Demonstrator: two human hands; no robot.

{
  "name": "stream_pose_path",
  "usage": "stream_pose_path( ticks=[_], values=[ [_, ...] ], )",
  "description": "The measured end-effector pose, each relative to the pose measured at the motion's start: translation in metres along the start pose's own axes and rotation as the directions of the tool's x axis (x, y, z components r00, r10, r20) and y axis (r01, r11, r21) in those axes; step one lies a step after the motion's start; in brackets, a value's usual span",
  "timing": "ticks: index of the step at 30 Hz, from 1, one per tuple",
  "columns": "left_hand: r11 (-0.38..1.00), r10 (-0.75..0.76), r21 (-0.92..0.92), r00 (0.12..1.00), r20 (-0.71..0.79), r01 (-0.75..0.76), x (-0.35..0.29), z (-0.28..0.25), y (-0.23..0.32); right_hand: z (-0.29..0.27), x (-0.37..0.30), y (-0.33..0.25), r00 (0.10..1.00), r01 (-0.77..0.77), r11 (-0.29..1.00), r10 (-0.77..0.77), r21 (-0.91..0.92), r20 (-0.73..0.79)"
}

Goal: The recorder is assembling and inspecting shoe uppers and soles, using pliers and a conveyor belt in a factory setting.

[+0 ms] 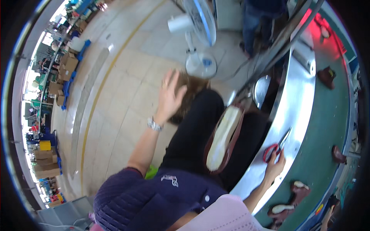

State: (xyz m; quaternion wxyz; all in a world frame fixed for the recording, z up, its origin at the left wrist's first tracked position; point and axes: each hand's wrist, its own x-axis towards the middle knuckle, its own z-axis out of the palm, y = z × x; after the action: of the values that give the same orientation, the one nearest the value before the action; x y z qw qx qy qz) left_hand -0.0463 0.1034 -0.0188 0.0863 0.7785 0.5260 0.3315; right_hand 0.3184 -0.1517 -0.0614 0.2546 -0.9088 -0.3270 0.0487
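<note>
Across my lap lies a brown shoe upper [227, 154], its pale insole side [224, 134] turned up, with neither hand on it. My left hand [170, 96] hangs in the air left of my knees, fingers spread and nothing in them, over a brown box or bag [192, 90] on the floor. At the shiny metal ledge on my right, my right hand [275, 165] has its fingers closed about the red-handled scissors [271, 151]. Their blades point away from me along the ledge.
The metal ledge [295, 104] borders a green conveyor belt [325, 119] carrying several brown shoe uppers [300, 192]. A white fan [201, 63] stands ahead on the tiled floor. A person in jeans [252, 29] stands beyond. Cardboard boxes [68, 65] are stacked far left.
</note>
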Motion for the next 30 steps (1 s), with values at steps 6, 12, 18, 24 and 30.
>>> stream_pose_path(
  ticks=[6,12,18,24,30],
  values=[
    [0.673,0.269,-0.722,0.963,0.035,-0.161,0.034,-0.046,0.100,0.015,-0.014,0.002,0.999,0.045,0.997,-0.045,-0.068,0.004],
    [-0.557,0.712,-0.808,0.609,-0.348,0.189,0.051,-0.077,0.217,0.012,-0.022,-0.004,0.998,0.038,0.998,-0.036,-0.040,0.049],
    [-0.544,0.769,-0.768,0.568,-0.295,0.338,0.056,-0.088,0.245,0.011,-0.006,-0.014,0.988,-0.010,1.000,0.011,-0.010,0.153],
    [-0.522,0.767,-0.782,0.588,-0.256,0.340,0.054,-0.100,0.251,0.020,-0.007,-0.003,0.990,-0.008,1.000,0.007,0.012,0.142],
    [-0.499,0.759,-0.807,0.609,-0.230,0.316,0.053,-0.104,0.248,0.040,-0.007,0.001,0.986,0.027,0.999,-0.034,0.044,0.162]
  ],
)
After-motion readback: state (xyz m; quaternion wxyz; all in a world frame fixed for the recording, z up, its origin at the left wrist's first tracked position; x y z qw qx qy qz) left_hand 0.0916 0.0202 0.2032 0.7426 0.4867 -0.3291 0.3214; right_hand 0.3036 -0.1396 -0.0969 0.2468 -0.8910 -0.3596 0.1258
